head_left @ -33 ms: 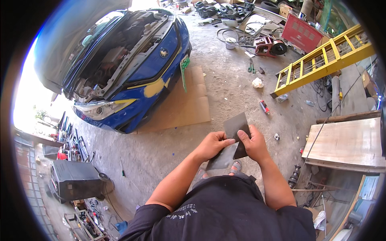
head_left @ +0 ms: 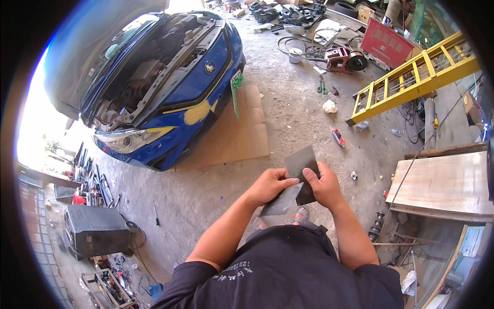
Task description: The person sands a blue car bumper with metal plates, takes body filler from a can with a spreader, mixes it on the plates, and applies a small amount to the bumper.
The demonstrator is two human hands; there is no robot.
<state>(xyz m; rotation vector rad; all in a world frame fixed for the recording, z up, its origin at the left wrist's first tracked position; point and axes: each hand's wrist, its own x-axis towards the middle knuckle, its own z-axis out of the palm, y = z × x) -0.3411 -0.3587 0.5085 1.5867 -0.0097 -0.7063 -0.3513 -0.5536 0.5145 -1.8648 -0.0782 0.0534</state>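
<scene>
In front of my body I hold two pieces of dark grey sheet that look like sandpaper. My left hand (head_left: 270, 186) is closed on the lighter grey piece (head_left: 283, 201), its thumb pointing right along the top edge. My right hand (head_left: 325, 184) grips the darker rectangular piece (head_left: 302, 158), with the thumb flat on its face and the fingers hidden behind. The two pieces meet or overlap between my thumbs; whether they are joined there I cannot tell.
Ahead to the left stands a blue car (head_left: 185, 98), hood raised, with yellowish patches on its bumper. Cardboard (head_left: 247, 134) lies beside it. A yellow ladder (head_left: 411, 77), a red-framed reel (head_left: 345, 60) and a wooden board (head_left: 442, 180) are on the right. A grey cabinet (head_left: 98, 232) stands left.
The lighter piece has tilted slightly and its lower end has moved a little left. My right hand has shifted slightly left with the darker piece.
</scene>
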